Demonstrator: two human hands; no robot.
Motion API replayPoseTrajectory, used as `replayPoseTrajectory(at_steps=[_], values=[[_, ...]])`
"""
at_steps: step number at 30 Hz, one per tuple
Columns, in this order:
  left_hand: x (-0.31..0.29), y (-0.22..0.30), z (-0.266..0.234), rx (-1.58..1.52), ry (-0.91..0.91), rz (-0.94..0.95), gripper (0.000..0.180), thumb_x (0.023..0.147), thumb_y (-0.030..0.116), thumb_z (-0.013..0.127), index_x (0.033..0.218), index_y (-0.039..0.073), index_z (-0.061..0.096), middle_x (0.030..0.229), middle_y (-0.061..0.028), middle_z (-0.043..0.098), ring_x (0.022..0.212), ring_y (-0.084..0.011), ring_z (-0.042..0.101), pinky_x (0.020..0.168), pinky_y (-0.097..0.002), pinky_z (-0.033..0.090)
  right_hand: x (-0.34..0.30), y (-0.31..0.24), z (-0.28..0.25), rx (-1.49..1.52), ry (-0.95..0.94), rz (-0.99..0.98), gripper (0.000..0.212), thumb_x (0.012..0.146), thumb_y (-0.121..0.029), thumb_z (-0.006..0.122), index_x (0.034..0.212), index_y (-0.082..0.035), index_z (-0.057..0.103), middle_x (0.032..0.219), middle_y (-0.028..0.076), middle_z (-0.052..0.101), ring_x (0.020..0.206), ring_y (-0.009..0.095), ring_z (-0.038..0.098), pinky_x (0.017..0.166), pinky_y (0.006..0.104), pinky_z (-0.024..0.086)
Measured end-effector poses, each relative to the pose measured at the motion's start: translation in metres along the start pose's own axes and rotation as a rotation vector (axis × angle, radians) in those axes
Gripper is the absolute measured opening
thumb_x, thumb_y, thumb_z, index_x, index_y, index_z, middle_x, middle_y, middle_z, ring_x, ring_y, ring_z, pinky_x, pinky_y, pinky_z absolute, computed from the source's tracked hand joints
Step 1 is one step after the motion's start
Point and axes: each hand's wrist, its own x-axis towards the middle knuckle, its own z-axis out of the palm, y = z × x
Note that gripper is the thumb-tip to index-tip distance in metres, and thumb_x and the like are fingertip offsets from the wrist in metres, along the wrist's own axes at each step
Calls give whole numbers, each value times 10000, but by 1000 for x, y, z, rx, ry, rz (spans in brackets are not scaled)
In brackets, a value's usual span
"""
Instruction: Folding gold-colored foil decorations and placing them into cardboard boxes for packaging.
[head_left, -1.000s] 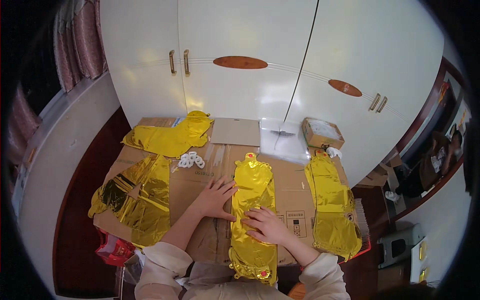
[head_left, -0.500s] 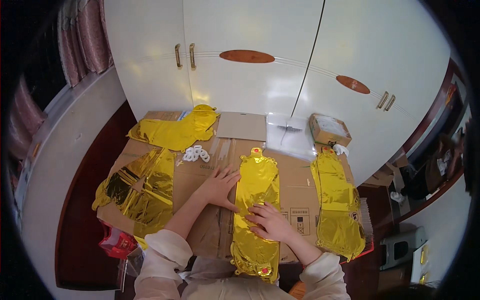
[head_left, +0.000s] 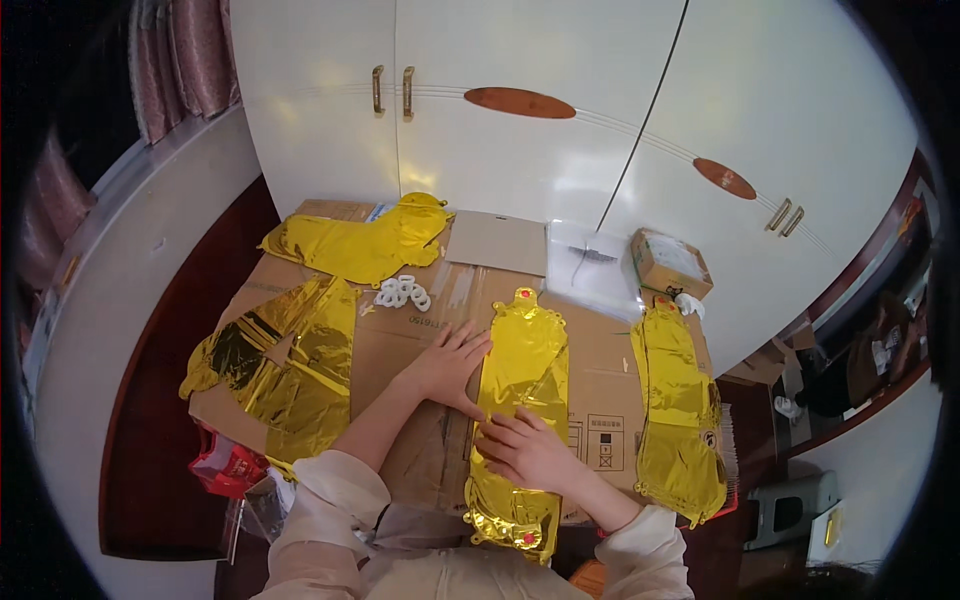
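A flat gold foil balloon (head_left: 528, 355), folded into a long strip with a red spot at each end, lies in front of me on the cardboard (head_left: 400, 350). My left hand (head_left: 445, 370) rests along its left edge, fingers spread, with the thumb reaching down to the foil. My right hand (head_left: 525, 450) lies on the lower half of the strip, fingers stretched toward the left edge and pressing on the foil. Neither hand grips anything. The right hand and wrist hide part of the strip's lower half.
More gold foil pieces lie at the right (head_left: 682, 410), at the left (head_left: 285, 370) and far left (head_left: 355, 245). Several small white rings (head_left: 402, 292) sit in a cluster. Behind are a grey-brown board (head_left: 497, 243), clear plastic sheets (head_left: 590, 270) and a small carton (head_left: 672, 265), before white cabinets (head_left: 500, 45).
My right hand has slid left across the foil, toward the strip's left edge. My left hand stays beside the strip. The whole view has shifted slightly.
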Motion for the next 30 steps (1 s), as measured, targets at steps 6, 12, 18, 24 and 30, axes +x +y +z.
replayPoseTrajectory(at_steps=[6, 12, 18, 24, 30], values=[[1, -3, 4, -4, 20, 4, 1253, 582, 788, 693, 1469, -15, 320, 1567, -161, 268, 1479, -364, 136, 1192, -544, 112, 1, -7, 2, -11, -29, -11, 398, 862, -334, 643, 1230, -182, 640, 1312, 47, 562, 1260, 238, 483, 1086, 454, 335], [-1, -2, 4, -13, 42, 11, 1228, 599, 782, 687, 1463, -15, 334, 1561, -161, 282, 1475, -365, 149, 1195, -534, 106, -5, -8, 10, -24, -97, -55, 429, 870, -347, 630, 1296, -297, 614, 1400, 43, 498, 1349, 287, 393, 1106, 537, 278], [0, -3, 4, -18, 46, 13, 1220, 602, 766, 697, 1461, -21, 334, 1560, -162, 283, 1474, -367, 151, 1195, -534, 110, -6, -8, 8, 29, -101, -110, 415, 891, -353, 615, 1305, -368, 595, 1432, 21, 476, 1388, 305, 346, 1111, 603, 231], [1, -3, 2, -32, 28, 19, 1238, 601, 776, 692, 1466, -28, 319, 1562, -172, 274, 1478, -373, 130, 1196, -534, 109, -6, 4, 8, 91, -22, 1, 441, 903, -321, 611, 1327, -206, 577, 1375, 66, 531, 1342, 255, 434, 1126, 556, 259], [0, 3, -9, -16, -42, -6, 1267, 612, 742, 721, 1493, -34, 243, 1579, -168, 229, 1482, -373, 114, 1198, -528, 110, -5, 27, 4, 35, 137, 252, 409, 893, -243, 634, 1271, -96, 592, 1287, 112, 585, 1281, 285, 502, 1103, 481, 351]])
